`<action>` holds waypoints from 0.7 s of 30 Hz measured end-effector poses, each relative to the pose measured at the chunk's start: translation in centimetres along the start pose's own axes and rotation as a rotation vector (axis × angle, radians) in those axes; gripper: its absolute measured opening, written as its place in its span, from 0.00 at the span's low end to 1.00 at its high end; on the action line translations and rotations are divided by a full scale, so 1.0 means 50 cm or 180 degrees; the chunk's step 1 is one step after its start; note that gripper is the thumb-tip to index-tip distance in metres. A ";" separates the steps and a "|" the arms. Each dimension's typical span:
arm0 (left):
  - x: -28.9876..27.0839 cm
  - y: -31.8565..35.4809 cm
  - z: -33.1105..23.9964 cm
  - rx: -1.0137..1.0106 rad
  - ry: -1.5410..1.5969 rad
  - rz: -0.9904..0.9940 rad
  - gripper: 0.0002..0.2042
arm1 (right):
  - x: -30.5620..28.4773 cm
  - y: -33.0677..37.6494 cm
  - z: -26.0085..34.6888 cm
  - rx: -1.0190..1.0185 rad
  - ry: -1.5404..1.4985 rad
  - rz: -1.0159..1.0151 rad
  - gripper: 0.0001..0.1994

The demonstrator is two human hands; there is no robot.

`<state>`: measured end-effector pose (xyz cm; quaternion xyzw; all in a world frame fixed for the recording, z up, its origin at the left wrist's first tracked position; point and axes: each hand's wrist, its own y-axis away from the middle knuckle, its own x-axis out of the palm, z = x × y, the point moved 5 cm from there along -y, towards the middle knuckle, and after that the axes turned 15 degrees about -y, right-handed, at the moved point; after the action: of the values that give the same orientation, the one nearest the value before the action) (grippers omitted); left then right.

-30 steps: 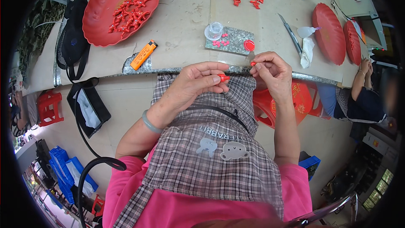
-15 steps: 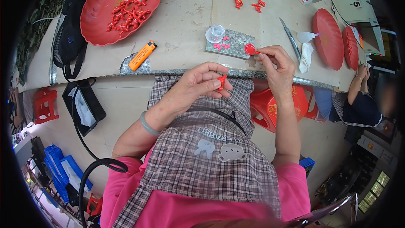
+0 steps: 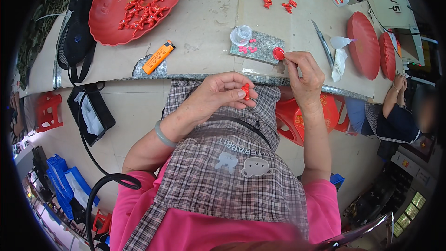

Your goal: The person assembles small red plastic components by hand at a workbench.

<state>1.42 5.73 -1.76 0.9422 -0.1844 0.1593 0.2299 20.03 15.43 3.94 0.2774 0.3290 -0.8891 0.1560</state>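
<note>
My left hand [image 3: 226, 92] is closed on a small shiny red figurine [image 3: 246, 93], held upright between thumb and fingers just off the table's front edge. To the right, my right hand [image 3: 306, 75] pinches a small red piece, too small to name, beside a round red cap [image 3: 278, 53]. This cap sits on the right end of a grey stone slab [image 3: 265, 45]. On the slab's left part are several tiny pink pieces [image 3: 247, 49] and a clear round plastic pot [image 3: 241, 35].
A red scalloped tray [image 3: 104, 30] holds several red figurines [image 3: 145, 11]; more figurines [image 3: 267, 1] lie at the back. An orange box-cutter-shaped object [image 3: 158, 57] lies left. Right are a craft knife [image 3: 322, 42], dropper bottle [image 3: 341, 42], tissue [image 3: 339, 64] and red trays [image 3: 363, 46]. A co-worker [image 3: 395, 116] sits right.
The figurine in my left hand has turned to stand more upright, and the fingers have shifted slightly. My right hand stays by the red cap. The whole view has shifted a little.
</note>
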 end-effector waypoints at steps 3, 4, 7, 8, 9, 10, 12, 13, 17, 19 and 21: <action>-0.001 -0.001 0.002 0.0068 0.0012 0.0018 0.12 | 0.001 -0.002 0.008 -0.0157 0.0127 0.0080 0.08; -0.001 -0.001 0.003 0.0085 0.0000 0.0016 0.12 | 0.000 -0.002 0.007 -0.0157 0.0125 0.0083 0.08; -0.001 -0.002 0.003 0.0091 0.0006 0.0018 0.12 | 0.002 -0.001 0.010 -0.0325 0.0219 0.0198 0.10; -0.001 -0.002 0.003 0.0080 0.0024 0.0022 0.12 | 0.003 -0.002 0.011 -0.0351 0.0254 0.0242 0.10; -0.001 -0.002 0.003 0.0079 0.0025 0.0020 0.12 | 0.004 -0.002 0.012 -0.0377 0.0290 0.0286 0.11; -0.001 -0.002 0.004 0.0083 0.0009 0.0009 0.12 | 0.003 -0.002 0.011 -0.0377 0.0288 0.0287 0.11; -0.001 -0.002 0.005 0.0088 -0.0005 -0.0006 0.12 | 0.003 -0.002 0.011 -0.0455 0.0342 0.0345 0.12; -0.001 -0.002 0.005 0.0088 0.0016 0.0002 0.12 | 0.003 -0.003 0.011 -0.0456 0.0338 0.0348 0.12; -0.002 -0.001 0.006 0.0173 0.0066 0.0022 0.13 | 0.002 -0.004 0.012 -0.0481 0.0303 0.0412 0.12; -0.003 -0.001 0.007 0.0174 0.0094 0.0030 0.13 | 0.001 -0.003 0.012 -0.0453 0.0291 0.0427 0.11; -0.004 0.000 0.006 0.0178 0.0123 0.0029 0.13 | -0.008 -0.005 0.009 -0.0318 0.0066 0.0243 0.10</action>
<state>1.33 5.65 -2.11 0.9442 -0.1798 0.1836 0.2063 20.04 15.33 4.59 0.2908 0.3637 -0.8621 0.2000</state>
